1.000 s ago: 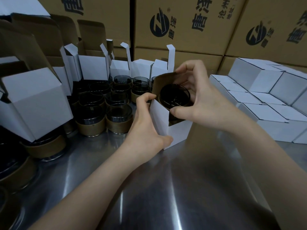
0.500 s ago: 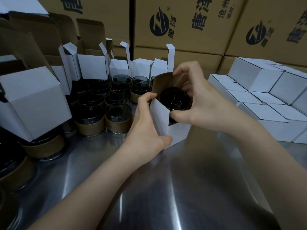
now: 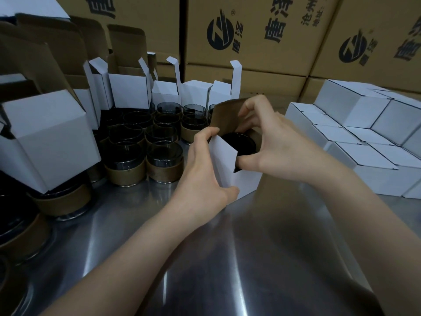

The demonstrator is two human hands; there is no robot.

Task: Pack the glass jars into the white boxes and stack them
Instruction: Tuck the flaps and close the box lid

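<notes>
The glass jar [image 3: 239, 143] sits inside the open white box [image 3: 242, 182] on the surface [image 3: 227, 258]. The left hand [image 3: 205, 176] holds the box's side. The right hand [image 3: 280, 142] pinches its flaps [image 3: 224, 115]. If a flap catches the jar's rim, it could bend, and the box may not stack flat.

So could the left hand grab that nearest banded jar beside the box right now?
Probably yes: the banded jar stands close beside the left hand with nothing between, though that hand must first release the white box.
</notes>
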